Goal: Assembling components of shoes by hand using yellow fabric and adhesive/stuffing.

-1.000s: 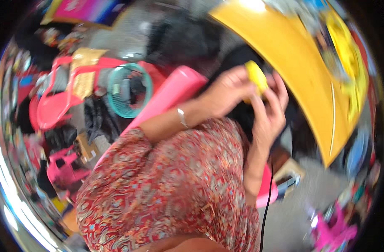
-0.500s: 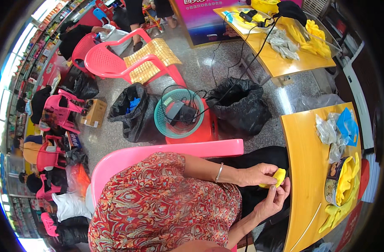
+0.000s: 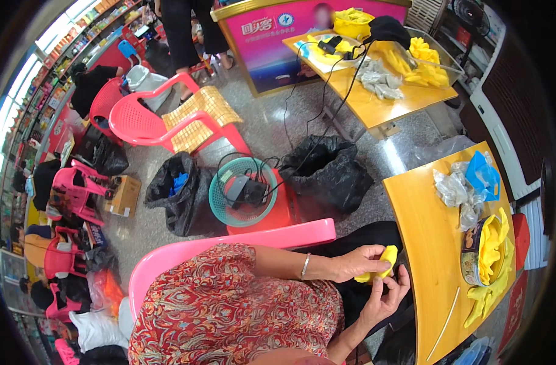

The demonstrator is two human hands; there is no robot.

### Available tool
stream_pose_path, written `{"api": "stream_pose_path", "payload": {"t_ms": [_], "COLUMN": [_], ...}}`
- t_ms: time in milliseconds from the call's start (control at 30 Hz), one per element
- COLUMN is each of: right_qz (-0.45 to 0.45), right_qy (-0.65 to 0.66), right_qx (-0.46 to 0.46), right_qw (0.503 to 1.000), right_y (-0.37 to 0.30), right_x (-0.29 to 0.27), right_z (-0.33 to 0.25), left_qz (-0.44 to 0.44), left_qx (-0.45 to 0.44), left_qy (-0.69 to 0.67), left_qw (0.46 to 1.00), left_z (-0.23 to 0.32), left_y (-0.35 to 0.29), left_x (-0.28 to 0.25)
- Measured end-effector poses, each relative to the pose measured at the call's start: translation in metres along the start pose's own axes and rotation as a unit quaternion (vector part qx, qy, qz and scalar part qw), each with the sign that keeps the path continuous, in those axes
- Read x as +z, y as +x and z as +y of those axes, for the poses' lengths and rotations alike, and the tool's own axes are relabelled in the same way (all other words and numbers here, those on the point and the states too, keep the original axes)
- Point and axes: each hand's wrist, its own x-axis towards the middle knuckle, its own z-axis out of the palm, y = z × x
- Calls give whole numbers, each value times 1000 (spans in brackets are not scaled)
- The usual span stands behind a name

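My left hand [image 3: 354,263], with a silver bangle on the wrist, pinches a small, soft yellow piece [image 3: 388,258] beside the near table's edge. Part of the piece shows below the fingers; its exact kind is too small to tell. My right hand [image 3: 384,299] is just under it, fingers curved and apart, thumb tip close to the piece; whether it touches I cannot tell. On the table [image 3: 421,243], a round tin [image 3: 471,261] holds similar limp yellow pieces [image 3: 491,249]. Another yellow piece [image 3: 482,304] lies against the tin's side.
Crumpled clear plastic bags [image 3: 460,188] and a blue plastic bag [image 3: 483,176] lie on the table, with a thin stick [image 3: 443,322]. A teal basket [image 3: 229,214] of cables stands on a red stool. Black bags [image 3: 326,176] and pink chairs [image 3: 138,121] stand on the floor.
The whole view has shifted a little. My right hand's fingers have spread and drawn off the yellow piece, which now stands more upright in my left hand.
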Motion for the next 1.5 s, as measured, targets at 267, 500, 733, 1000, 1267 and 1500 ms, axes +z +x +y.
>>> {"api": "stream_pose_path", "payload": {"t_ms": [267, 500, 733, 1000, 1267, 1500], "right_qz": [-21, -46, -63, -68, -69, -44], "right_qy": [95, -66, -244, -234, -142, -163], "right_qx": [6, -49, -137, -93, -122, -141], "right_qw": [995, 996, 958, 965, 980, 975], "right_y": [-6, -2, 1, -2, -7, -10], "right_x": [-9, -20, -22, -29, -22, -17], "right_z": [12, -10, -23, -35, -35, -49], "left_qz": [-60, -115, -114, -130, -149, -201], "left_qx": [-71, -35, -25, -29, -55, -65], "left_qy": [-199, -192, -146, -69, -187, -255], "left_qw": [976, 974, 982, 989, 969, 944], "left_z": [0, 11, 20, 19, 17, 24], "left_y": [-1, -2, -5, -19, -27, -29], "left_x": [5, 20, 22, 32, 25, 25]}}
